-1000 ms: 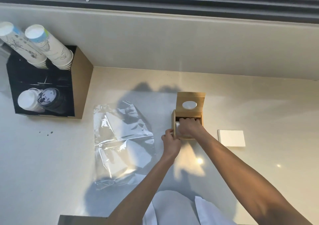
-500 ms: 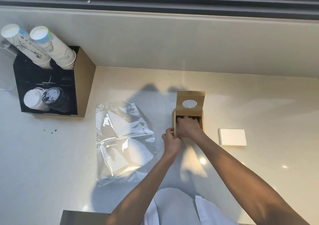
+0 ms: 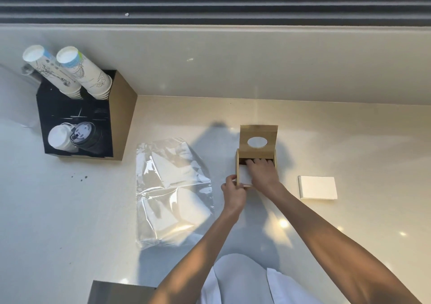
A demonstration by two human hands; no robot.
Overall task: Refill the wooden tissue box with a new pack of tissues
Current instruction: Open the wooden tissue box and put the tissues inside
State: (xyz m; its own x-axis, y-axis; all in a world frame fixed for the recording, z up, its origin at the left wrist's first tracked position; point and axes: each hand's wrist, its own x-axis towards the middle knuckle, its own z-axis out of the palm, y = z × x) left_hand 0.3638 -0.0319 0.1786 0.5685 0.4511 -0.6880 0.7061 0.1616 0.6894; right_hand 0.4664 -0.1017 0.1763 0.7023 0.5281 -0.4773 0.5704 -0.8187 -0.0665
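The wooden tissue box (image 3: 237, 163) stands open on the counter, its lid (image 3: 257, 133) with an oval hole tipped up at the back. White tissues (image 3: 244, 176) fill the box's left part. My right hand (image 3: 262, 172) lies flat on the tissues inside the box, fingers reaching under the lid's edge. My left hand (image 3: 233, 193) grips the box's near left corner. An empty clear plastic wrapper (image 3: 171, 191) lies flat to the left of the box.
A small stack of white tissues (image 3: 317, 187) lies right of the box. A black-and-brown cup holder (image 3: 121, 117) with paper cups (image 3: 81, 72) and lids (image 3: 72, 137) stands at the left. A wall runs along the back.
My right hand has shifted slightly to the right inside the box, uncovering white tissues at the left. My left hand stays on the box corner.
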